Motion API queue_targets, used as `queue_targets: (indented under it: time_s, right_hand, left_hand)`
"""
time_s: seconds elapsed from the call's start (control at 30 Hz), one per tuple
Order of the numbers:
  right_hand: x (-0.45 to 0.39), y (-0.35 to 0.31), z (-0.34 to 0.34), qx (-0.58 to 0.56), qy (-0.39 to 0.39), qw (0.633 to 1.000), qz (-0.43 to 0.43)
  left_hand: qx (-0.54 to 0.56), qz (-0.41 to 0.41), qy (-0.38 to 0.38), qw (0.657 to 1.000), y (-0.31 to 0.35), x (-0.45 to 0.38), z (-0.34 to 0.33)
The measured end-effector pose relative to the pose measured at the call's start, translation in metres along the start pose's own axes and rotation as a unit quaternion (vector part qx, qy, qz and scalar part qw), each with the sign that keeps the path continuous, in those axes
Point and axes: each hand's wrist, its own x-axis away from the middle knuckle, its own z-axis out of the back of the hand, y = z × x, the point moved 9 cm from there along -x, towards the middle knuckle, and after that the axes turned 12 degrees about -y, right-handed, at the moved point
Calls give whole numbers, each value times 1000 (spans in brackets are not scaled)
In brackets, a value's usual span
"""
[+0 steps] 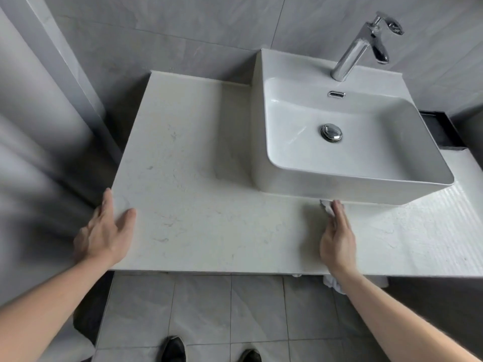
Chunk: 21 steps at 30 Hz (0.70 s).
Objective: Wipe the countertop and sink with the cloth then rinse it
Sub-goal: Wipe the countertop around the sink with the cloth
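A pale marble countertop (203, 184) carries a white rectangular sink (347, 152) at the right, with a chrome drain plug (331, 132) in its basin. My right hand (338, 239) lies on the counter just in front of the sink, fingers straight, pressing a small white cloth (325, 205) that peeks out at the fingertips; more white cloth (333, 282) shows below the counter edge under my wrist. My left hand (105, 233) rests flat and open on the counter's front left corner, holding nothing.
A chrome faucet (358, 48) stands behind the basin. Grey tiled walls close in at the back and left. A white ribbed surface (431, 218) lies right of the sink. Below the counter edge are grey floor tiles and my dark shoes (173, 348).
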Motion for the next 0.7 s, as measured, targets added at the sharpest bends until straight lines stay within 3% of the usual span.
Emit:
queue_targets:
  time_s: [0.07, 0.17, 0.23, 0.3, 0.4, 0.53, 0.7]
  right_hand:
    - [2, -50, -30, -25, -32, 995, 92]
    - [13, -124, -100, 29, -147, 963, 225]
    - [19, -152, -147, 85, -202, 940, 262]
    - [21, -165, -175, 149, -211, 925, 277]
    - [17, -153, -172, 185, -191, 930, 255]
    - [10, -97, -120, 186, -156, 953, 178]
    - [3, 22, -16, 182, -72, 980, -25]
  left_hand:
    - [0, 0, 0, 1000, 0, 0, -1]
    - [-2, -1, 5, 1000, -1, -1, -1]
    - [-3, 6, 9, 1000, -3, -2, -2]
    - [-2, 8, 11, 1000, -4, -3, -3]
    - [0, 10, 9, 1000, -4, -3, -3]
    - [7, 1, 7, 1000, -2, -2, -3]
    - [21, 5, 2, 1000, -3, -1, -1]
